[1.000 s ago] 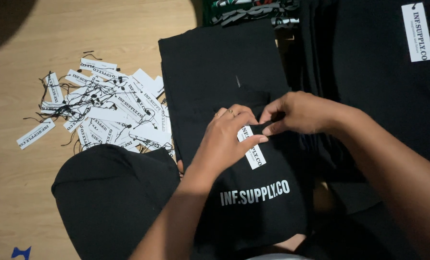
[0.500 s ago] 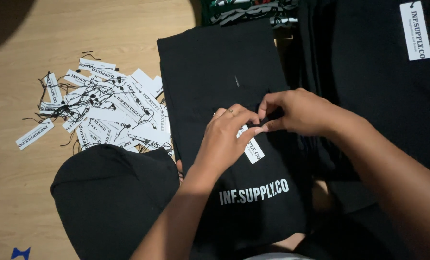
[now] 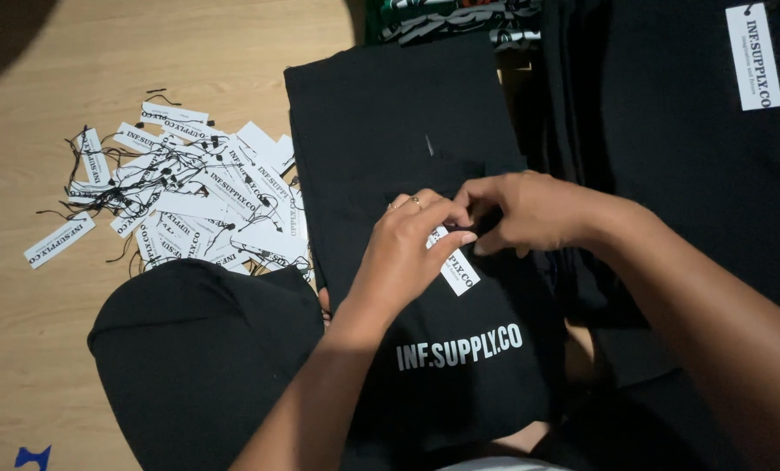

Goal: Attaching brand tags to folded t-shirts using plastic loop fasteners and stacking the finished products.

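Both hands on folded black garment (image 3: 407, 131): left hand (image 3: 403, 253) and right hand (image 3: 530, 209) pinch white hang tag (image 3: 458, 269); tag pile (image 3: 189, 201) left of garment.

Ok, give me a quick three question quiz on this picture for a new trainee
1. True or false: the pile of white tags lies on the wooden floor to the left of the folded black garment.
2. Which hand pinches the white tag on the garment: A) left hand, B) neither hand?
3. What colour are the strings on the loose tags?

Key: 1 true. 2 A; the right hand meets it at the tag's top. 3 black.
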